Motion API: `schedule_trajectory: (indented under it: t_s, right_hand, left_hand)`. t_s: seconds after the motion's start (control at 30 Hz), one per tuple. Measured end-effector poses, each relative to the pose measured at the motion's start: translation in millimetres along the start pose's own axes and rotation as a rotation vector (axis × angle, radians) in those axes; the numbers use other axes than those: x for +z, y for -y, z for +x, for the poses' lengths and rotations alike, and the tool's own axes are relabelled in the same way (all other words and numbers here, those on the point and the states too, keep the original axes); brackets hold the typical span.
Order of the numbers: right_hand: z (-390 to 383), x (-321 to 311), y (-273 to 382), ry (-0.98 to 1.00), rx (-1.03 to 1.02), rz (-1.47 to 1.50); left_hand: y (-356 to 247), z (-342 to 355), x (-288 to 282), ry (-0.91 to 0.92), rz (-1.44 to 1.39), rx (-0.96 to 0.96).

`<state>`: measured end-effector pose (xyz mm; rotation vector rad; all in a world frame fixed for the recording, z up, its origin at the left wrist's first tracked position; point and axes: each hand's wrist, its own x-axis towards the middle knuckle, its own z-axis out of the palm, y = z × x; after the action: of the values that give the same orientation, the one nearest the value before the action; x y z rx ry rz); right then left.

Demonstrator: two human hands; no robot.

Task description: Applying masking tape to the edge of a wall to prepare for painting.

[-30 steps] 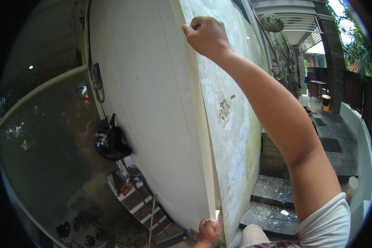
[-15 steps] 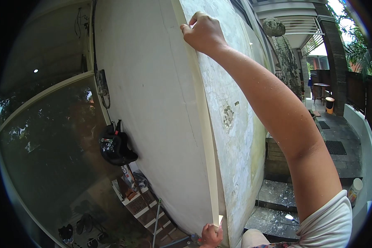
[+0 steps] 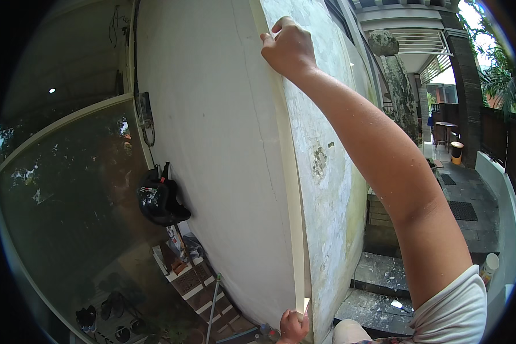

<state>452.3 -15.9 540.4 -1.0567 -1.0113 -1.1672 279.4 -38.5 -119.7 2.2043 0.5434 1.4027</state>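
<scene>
A long cream strip (image 3: 289,143), which looks like masking tape, runs down the corner edge of the wall. High on this edge, my right hand (image 3: 290,49) has its fingers curled, with thumb and index finger at the upper part of the strip. Low down, my left hand (image 3: 293,327) is closed around the strip's bottom end, where a pale folded bit sticks out. Along its lower length the strip stands slightly off the corner. To its right, the wall face (image 3: 338,189) is patchy and peeling; to its left, the white wall (image 3: 212,114) has a thin vertical crack.
A black helmet (image 3: 160,198) hangs on the left wall beside a glass panel (image 3: 69,218). Below it are a brick-patterned ledge and a thin pole (image 3: 214,307). Steps (image 3: 378,269) with pale flakes lie at right, near a spray can (image 3: 489,266) and a low white wall.
The view has shifted slightly. My right thumb and index finger look a little farther apart at the edge. My left hand stays at the strip's lower end.
</scene>
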Motion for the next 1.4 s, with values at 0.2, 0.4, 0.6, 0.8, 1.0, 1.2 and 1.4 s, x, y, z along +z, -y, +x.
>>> schedule_trajectory:
  t_s: [0.2,0.4,0.6,0.8,1.0,1.2,1.4]
  right_hand:
    - [10.5,3.0,9.0,0.018,-0.022,-0.016]
    - [7.2,-1.6,22.6,0.055,0.067,-0.042]
    - [15.6,-6.5,24.8,0.128,0.102,-0.093]
    - [19.3,-16.1,27.1,0.267,0.181,-0.029]
    - [17.9,-28.0,25.3,0.339,0.240,0.023]
    - [12.4,-13.0,4.4,0.190,0.106,-0.027]
    - [12.8,-14.4,16.0,0.197,0.104,0.012]
  left_hand:
    - [39.2,-41.0,34.6,-0.099,0.235,-0.241]
    - [-0.4,-7.3,-3.6,0.104,0.228,-0.147]
    - [-2.0,7.8,-7.2,-0.089,0.136,0.116]
    - [46.6,-56.9,-5.0,-0.169,0.503,0.312]
    - [-50.4,-1.7,-83.9,-0.231,0.134,0.043]
    - [-27.1,-9.7,-100.2,-0.204,0.104,0.120]
    - [-8.4,-37.1,-104.7,-0.300,0.367,0.185]
